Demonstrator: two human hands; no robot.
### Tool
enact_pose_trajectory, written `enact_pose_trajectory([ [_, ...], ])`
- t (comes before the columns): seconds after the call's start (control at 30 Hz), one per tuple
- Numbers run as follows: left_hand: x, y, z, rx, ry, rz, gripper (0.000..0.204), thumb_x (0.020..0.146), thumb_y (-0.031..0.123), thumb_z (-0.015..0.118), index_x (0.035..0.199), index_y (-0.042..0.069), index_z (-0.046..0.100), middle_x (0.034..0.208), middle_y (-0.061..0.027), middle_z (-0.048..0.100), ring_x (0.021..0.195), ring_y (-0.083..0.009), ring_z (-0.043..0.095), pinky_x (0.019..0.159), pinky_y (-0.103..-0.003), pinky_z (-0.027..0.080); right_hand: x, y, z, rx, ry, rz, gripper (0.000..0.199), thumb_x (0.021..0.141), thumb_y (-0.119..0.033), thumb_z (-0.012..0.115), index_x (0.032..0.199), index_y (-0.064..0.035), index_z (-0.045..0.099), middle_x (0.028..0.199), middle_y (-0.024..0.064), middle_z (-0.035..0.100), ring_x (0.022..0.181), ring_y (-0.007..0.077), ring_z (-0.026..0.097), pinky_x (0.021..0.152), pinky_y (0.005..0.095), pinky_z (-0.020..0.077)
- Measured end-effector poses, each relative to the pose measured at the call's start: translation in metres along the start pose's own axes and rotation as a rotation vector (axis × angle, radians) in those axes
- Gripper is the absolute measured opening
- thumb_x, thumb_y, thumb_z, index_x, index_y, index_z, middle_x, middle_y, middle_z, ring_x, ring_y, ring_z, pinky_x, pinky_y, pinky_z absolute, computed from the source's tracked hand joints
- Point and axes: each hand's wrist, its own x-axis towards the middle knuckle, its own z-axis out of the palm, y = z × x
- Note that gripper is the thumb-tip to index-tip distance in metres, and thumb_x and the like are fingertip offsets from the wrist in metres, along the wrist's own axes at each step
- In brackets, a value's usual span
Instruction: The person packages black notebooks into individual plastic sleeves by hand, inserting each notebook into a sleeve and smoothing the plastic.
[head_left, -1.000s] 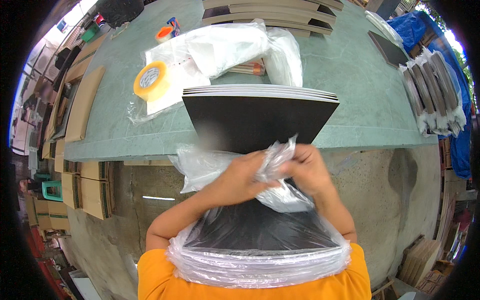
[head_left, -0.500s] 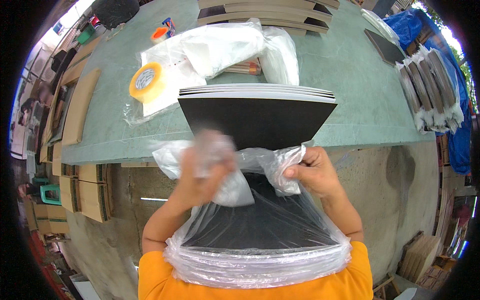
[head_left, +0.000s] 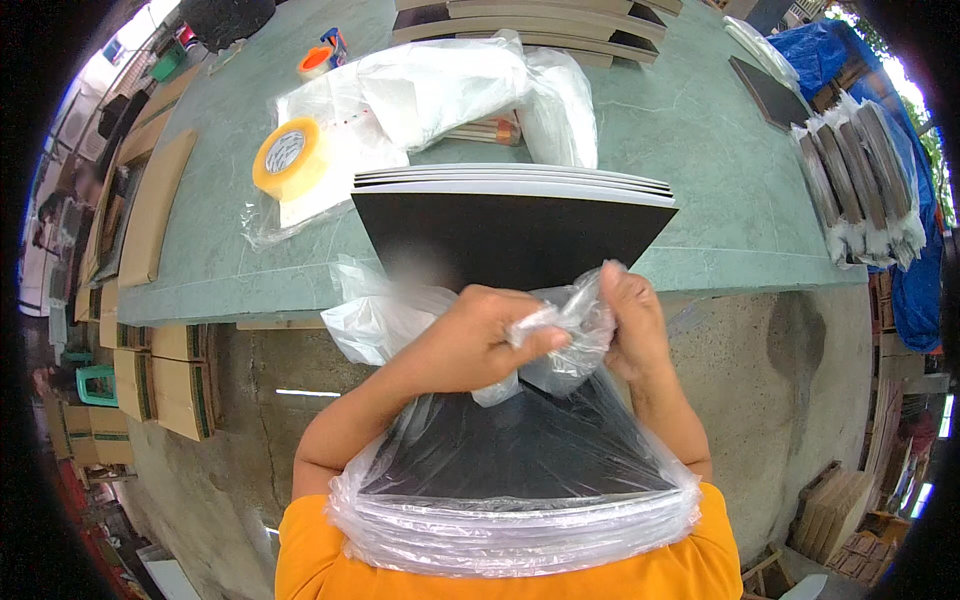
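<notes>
A stack of thin black boards (head_left: 510, 235) leans from the green table (head_left: 700, 150) edge down toward my body. Its lower half sits inside a clear plastic bag (head_left: 510, 500). My left hand (head_left: 470, 340) pinches the bunched bag film at the stack's middle. My right hand (head_left: 625, 320) grips the same crumpled film just to the right. Both hands touch over the black surface.
A roll of yellow tape (head_left: 288, 155) lies on loose plastic bags (head_left: 440, 90) at the table's left. Bagged board stacks (head_left: 860, 170) stand at the right edge, a blue tarp (head_left: 910, 200) behind them. Cardboard pieces (head_left: 160, 360) pile at the left on the concrete floor.
My hands were together on the film, then my left hand pulled out to the left. Now it has come back beside my right hand, bunching the plastic.
</notes>
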Motion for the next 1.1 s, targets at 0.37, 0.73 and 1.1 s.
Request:
enact_pose_trajectory([
  [0.37,-0.005,-0.032,0.001,-0.135,-0.109,0.157,0.02,0.074,0.018,0.063,0.081,0.001,0.058,0.081,-0.01,0.055,0.073,-0.0221,0.055,0.06,-0.029,0.043,-0.004,-0.008,0.002,0.134,-0.079,-0.004,0.013,0.077,-0.013,0.059,0.082,-0.0007,0.056,0.075,0.0053,0.059,0.064,0.0113,0.055,0.057,0.0243,0.0457],
  [0.73,-0.214,-0.13,-0.112,-0.422,1.399,-0.162,0.025,0.074,0.003,0.048,0.097,-0.005,0.051,0.097,-0.0171,0.055,0.086,-0.0276,0.057,0.079,-0.04,0.046,-0.058,-0.032,-0.081,-0.4,0.252,0.012,0.018,0.073,-0.018,0.063,0.074,-0.0009,0.058,0.07,0.0048,0.059,0.064,0.0125,0.056,0.06,0.0255,0.0452],
  [1.1,-0.027,-0.017,0.001,-0.093,0.156,-0.158,0.023,0.073,0.018,0.065,0.086,0.002,0.054,0.08,-0.0041,0.057,0.063,-0.0091,0.051,0.054,-0.023,0.041,-0.006,0.002,0.02,0.092,-0.09,0.119,0.02,0.082,-0.021,0.056,0.084,-0.0014,0.054,0.074,0.0034,0.055,0.064,0.0094,0.052,0.055,0.0221,0.0421],
])
